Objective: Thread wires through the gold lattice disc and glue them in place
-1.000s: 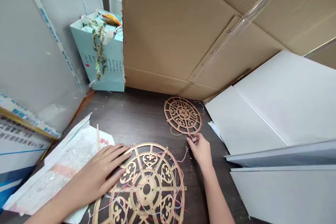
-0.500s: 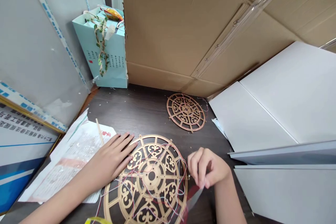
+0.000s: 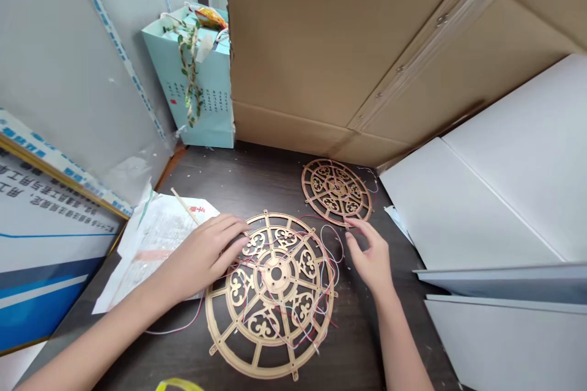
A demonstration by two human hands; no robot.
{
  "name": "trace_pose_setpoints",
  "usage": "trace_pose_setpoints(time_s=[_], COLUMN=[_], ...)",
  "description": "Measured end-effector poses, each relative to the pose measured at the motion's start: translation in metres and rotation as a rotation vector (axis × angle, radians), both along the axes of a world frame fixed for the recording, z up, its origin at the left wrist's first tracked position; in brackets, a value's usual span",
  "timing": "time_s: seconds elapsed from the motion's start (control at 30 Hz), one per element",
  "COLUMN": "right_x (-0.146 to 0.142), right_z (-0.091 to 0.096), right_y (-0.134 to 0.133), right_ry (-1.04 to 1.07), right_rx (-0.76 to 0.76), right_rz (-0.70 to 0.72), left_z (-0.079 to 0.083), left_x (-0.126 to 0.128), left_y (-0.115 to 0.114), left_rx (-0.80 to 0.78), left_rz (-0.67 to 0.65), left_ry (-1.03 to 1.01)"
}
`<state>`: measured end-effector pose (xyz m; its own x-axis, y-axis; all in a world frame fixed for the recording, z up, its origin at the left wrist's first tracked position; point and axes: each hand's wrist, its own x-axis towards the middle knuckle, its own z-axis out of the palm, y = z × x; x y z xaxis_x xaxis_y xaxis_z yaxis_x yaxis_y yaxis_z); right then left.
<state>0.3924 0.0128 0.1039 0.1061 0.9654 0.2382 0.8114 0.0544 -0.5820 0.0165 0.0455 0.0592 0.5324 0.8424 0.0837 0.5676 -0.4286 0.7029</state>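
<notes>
A large gold filigree disc (image 3: 273, 293) lies flat on the dark table (image 3: 257, 180), with thin red and white threads (image 3: 328, 244) tangled over it. My left hand (image 3: 204, 253) rests with spread fingers on the disc's upper left rim. A smaller copper-coloured filigree disc (image 3: 337, 190) lies farther back. My right hand (image 3: 371, 256) hovers palm down between the two discs, fingers apart, its fingertips near the small disc's front edge and close to a thread loop. It grips nothing that I can see.
A plastic-wrapped paper packet (image 3: 153, 244) with a thin wooden stick (image 3: 186, 208) lies at left. A teal gift bag (image 3: 199, 82) stands at the back beside a big cardboard sheet (image 3: 321, 43). White boards (image 3: 481, 195) lean at right; printed panels (image 3: 41, 208) at left.
My right hand has opened and reached forward from beside the large disc toward the small disc. The view has shifted, showing more of the large disc. My left hand stays on its rim.
</notes>
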Motion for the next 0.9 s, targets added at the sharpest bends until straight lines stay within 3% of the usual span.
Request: trace_pose_setpoints(time_s=[0.07,0.13,0.23,0.3,0.47,0.73,0.83,0.9], right_x=[-0.017,-0.040,-0.077,-0.096,-0.120,-0.143,-0.140,-0.132], right_z=[0.002,0.002,-0.003,-0.009,-0.016,-0.022,-0.013,0.001], right_y=[-0.004,-0.010,-0.021,-0.027,-0.033,-0.043,-0.044,-0.045], right_ry=[-0.039,-0.109,-0.286,-0.381,-0.350,-0.157,-0.023,0.084], right_rx=[0.034,-0.006,-0.173,-0.251,-0.223,-0.125,-0.167,-0.262], right_rz=[0.051,0.209,0.454,0.532,0.526,0.604,0.651,0.652], left_z=[0.011,0.015,0.008,0.000,-0.009,0.013,0.014,0.010], left_x=[-0.009,-0.012,-0.010,-0.008,-0.005,0.016,0.015,0.010], left_y=[-0.006,-0.011,-0.015,-0.017,-0.021,-0.052,-0.059,-0.058], left_rx=[-0.071,-0.104,-0.071,-0.027,0.148,0.560,0.723,0.782], left_rz=[-0.016,-0.067,-0.158,-0.190,-0.205,-0.177,-0.134,-0.033], left_ry=[0.072,0.169,0.223,0.212,0.128,-0.196,-0.283,-0.369])
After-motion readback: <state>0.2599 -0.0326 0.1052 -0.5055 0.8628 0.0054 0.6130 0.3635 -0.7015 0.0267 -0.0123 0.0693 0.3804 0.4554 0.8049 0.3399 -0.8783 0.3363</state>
